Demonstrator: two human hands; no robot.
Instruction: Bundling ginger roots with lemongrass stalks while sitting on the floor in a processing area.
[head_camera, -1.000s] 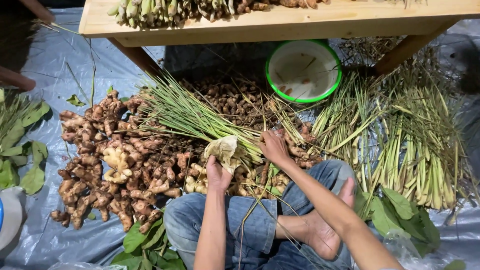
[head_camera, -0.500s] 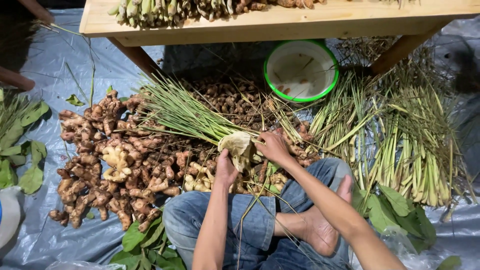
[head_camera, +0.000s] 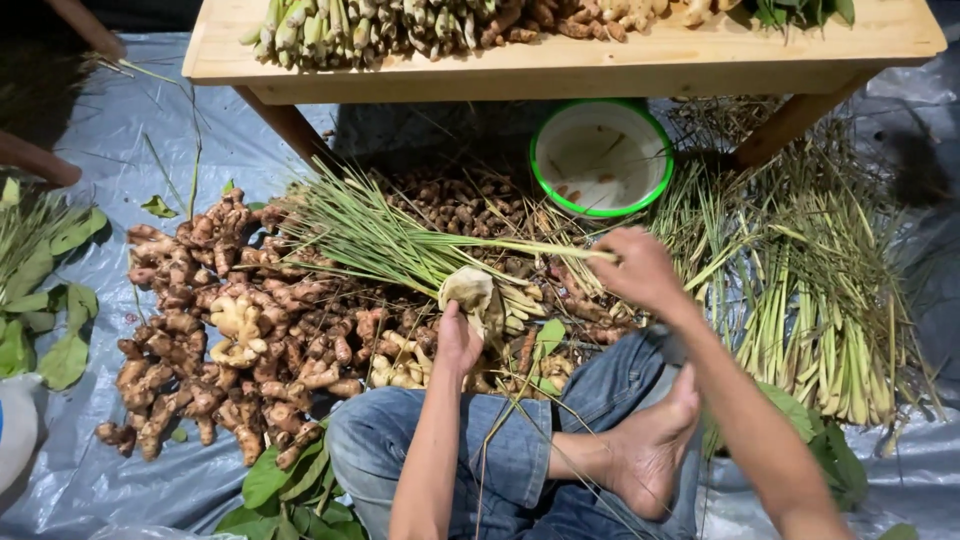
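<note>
Lemongrass bundle (head_camera: 400, 240) lies mid-frame over ginger (head_camera: 240, 330). Left hand (head_camera: 458, 340) clamps its base; right hand (head_camera: 640, 270) pinches one stalk. Loose hold risks stalks spilling.

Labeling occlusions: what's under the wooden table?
Under the wooden table: a white bowl with a green rim, apparently almost empty with a few small scraps, on the grey tarp, beside small brown roots. The ground further back lies in shadow, hidden by the tabletop.
</note>
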